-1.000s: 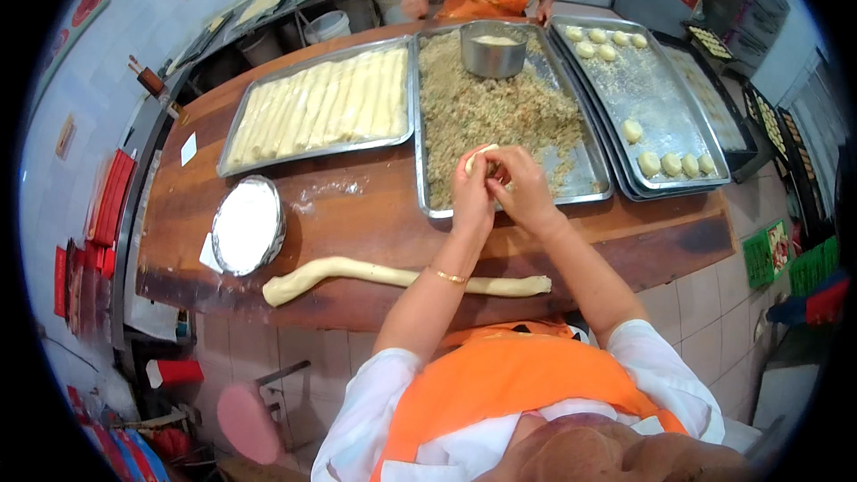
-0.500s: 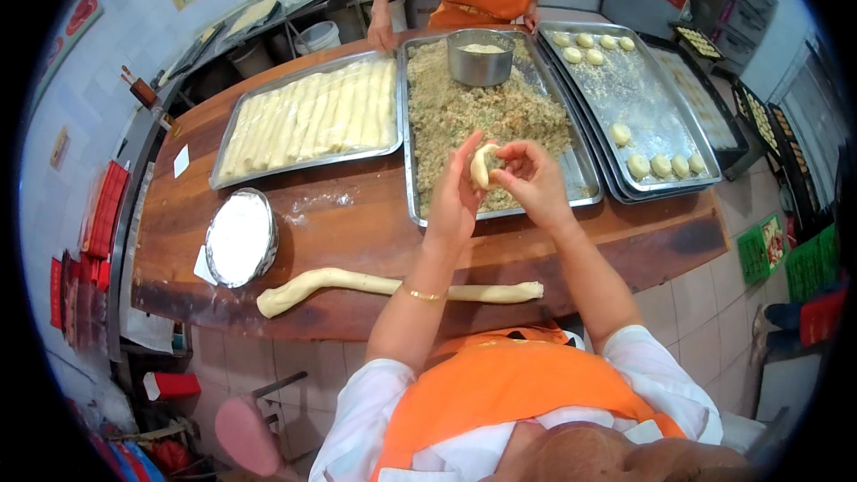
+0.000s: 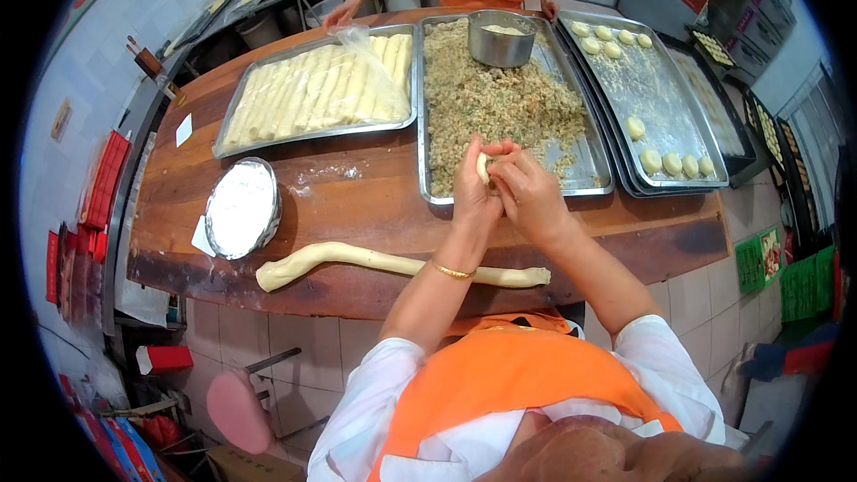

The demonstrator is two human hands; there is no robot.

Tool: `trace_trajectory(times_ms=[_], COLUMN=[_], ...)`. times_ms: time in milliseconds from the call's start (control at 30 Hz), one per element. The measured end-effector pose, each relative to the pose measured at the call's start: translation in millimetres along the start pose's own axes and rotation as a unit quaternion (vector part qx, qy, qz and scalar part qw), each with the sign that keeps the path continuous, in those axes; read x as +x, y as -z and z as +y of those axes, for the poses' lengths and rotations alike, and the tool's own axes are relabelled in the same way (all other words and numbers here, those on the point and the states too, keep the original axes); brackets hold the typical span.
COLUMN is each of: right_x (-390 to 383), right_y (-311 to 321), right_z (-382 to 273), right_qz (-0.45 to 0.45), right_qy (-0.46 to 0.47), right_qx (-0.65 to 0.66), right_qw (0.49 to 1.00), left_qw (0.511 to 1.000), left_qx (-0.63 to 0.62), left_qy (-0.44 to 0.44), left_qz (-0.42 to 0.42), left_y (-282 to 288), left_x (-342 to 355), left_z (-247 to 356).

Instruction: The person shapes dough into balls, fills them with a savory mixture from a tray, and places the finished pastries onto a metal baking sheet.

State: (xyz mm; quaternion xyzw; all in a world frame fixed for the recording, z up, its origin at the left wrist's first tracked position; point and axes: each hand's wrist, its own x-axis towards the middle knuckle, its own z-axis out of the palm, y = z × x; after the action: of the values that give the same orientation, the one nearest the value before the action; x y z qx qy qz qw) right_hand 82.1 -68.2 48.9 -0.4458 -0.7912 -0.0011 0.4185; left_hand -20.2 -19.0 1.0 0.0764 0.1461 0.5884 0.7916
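Note:
My left hand (image 3: 477,193) and my right hand (image 3: 528,191) are closed together around a small piece of pale dough (image 3: 483,168). My fingers hide most of it, and whether filling sits inside cannot be seen. Both hands are over the near edge of a metal tray (image 3: 604,186) heaped with crumbly brownish filling (image 3: 500,98). A round metal container (image 3: 502,46) rests on the filling at the tray's far end. Beneath my forearms, a long rope of dough (image 3: 357,256) lies along the table's near side, its left end thicker.
On the left are a bowl of white flour (image 3: 241,207) and a tray of dough ropes (image 3: 303,94) under plastic film (image 3: 370,67). A co-worker's hand (image 3: 344,14) touches the film. Dough balls (image 3: 650,161) sit on the right tray (image 3: 656,98). A pink stool (image 3: 239,411) stands lower left.
My fingers have closed further around the dough, covering more of it. Across the table, the co-worker's hand has moved left and the plastic film is now lifted at the tray's far right.

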Motion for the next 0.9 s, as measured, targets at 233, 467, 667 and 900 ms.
trace_trajectory(times_ms=[233, 467, 667, 900], right_x=[13, -17, -22, 1], right_y=[10, -17, -28, 5], right_z=[5, 14, 13, 52], right_qz=[0.042, -0.064, 0.056, -0.113], right_qy=[-0.166, -0.205, -0.199, -0.201], right_qx=[0.279, 0.367, 0.278, 0.007], right_qw=[0.945, 0.905, 0.938, 0.973], left_qw=[0.992, 0.997, 0.999, 0.988], left_qx=[-0.115, -0.037, -0.014, 0.037], left_qy=[0.049, 0.002, 0.004, 0.064], left_qz=[0.015, 0.074, -0.031, -0.139], left_y=[2, 5, -1, 27], left_x=[-8, -10, -18, -8], left_z=[5, -7, -6, 12])
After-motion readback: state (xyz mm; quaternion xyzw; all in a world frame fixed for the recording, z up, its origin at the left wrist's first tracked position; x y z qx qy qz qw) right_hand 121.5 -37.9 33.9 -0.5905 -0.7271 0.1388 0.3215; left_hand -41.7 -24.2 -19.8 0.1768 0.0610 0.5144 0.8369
